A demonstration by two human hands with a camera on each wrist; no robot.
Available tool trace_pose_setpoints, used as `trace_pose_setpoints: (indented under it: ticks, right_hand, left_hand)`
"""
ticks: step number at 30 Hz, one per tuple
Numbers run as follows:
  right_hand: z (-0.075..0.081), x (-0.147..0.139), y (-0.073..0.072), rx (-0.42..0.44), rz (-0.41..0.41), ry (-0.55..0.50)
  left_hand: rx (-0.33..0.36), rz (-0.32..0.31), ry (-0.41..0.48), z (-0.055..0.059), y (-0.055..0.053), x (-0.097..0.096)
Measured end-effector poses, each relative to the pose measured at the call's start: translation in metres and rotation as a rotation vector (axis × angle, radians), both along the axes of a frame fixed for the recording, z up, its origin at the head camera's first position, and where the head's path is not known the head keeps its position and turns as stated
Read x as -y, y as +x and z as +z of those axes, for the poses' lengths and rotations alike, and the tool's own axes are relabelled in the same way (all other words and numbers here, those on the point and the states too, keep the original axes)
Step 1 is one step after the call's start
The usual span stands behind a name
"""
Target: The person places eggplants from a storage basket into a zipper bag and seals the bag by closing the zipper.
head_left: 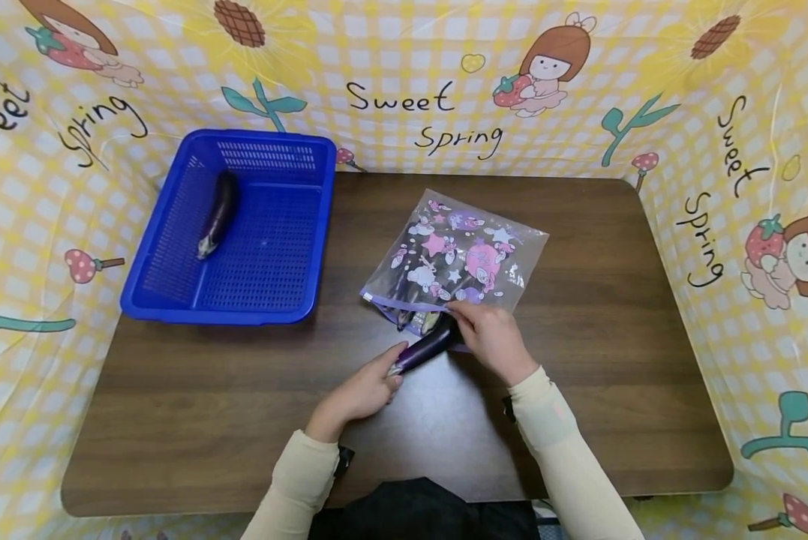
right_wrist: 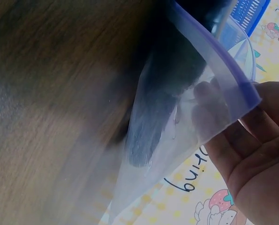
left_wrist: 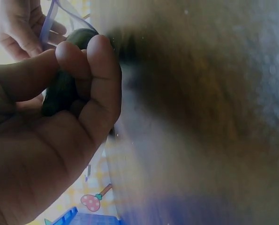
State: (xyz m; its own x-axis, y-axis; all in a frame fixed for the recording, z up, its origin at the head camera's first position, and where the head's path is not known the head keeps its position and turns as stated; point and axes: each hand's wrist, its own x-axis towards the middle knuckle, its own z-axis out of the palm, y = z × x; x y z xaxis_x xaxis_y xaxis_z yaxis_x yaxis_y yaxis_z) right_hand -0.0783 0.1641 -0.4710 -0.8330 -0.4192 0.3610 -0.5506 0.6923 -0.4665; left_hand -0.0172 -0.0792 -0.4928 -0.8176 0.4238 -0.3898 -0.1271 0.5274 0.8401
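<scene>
My left hand (head_left: 359, 390) grips a dark purple eggplant (head_left: 425, 352) near its stem end. The eggplant's other end reaches the mouth of a clear zip bag (head_left: 518, 262) printed with pink and white figures. With its fingers and thumb my right hand (head_left: 494, 337) pinches the purple zip edge at the bag's right corner. In the right wrist view a dark eggplant shape (right_wrist: 153, 117) shows through the plastic. More eggplants lie inside the bag, partly hidden by the print. Curled fingers (left_wrist: 101, 75) wrap the eggplant in the left wrist view.
A blue plastic basket (head_left: 262, 319) stands at the back left of the wooden table (head_left: 613, 360), with one eggplant (head_left: 219, 214) lying in it. Yellow checked cloth (head_left: 404, 45) with cartoon prints rises behind and along both sides.
</scene>
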Motion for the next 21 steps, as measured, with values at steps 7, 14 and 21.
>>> trace_pose_setpoints:
  ticks: [7, 14, 21]
  right_hand:
    - [0.001, 0.001, 0.0, -0.003, 0.002, 0.005]
    - [0.002, 0.002, 0.002, 0.004, 0.007, 0.005]
    - [0.004, 0.004, 0.003, 0.01, 0.013, 0.008]
  left_hand:
    - [0.004, 0.019, 0.031, -0.001, 0.0, -0.004]
    - [-0.068, 0.03, -0.129, 0.0, -0.001, -0.011]
    - [-0.226, 0.059, -0.357, 0.005, -0.009, -0.025]
